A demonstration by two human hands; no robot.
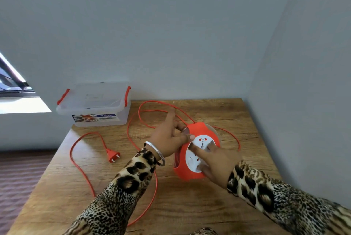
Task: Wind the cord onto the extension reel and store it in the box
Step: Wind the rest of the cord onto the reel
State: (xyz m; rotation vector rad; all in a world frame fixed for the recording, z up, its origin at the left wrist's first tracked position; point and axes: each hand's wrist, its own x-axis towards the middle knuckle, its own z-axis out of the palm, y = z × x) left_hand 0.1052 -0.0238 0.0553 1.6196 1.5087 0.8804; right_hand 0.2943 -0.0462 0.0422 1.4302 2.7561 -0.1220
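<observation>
An orange extension reel (pixel 190 170) with a white socket face stands tilted on the wooden table (pixel 190 206). My left hand (pixel 169 139) grips its upper left rim. My right hand (pixel 214 162) presses its fingers on the white socket disc. The orange cord (pixel 83 175) lies unwound in loose loops across the table, behind the reel and under my left arm. Its plug (pixel 112 155) rests on the table to the left. A clear plastic box (pixel 95 105) with orange clips stands lidless at the table's far left corner.
Grey walls close in the table at the back and on the right. The table's left edge drops to a brown striped floor (pixel 19 174). A window (pixel 11 82) shows at far left.
</observation>
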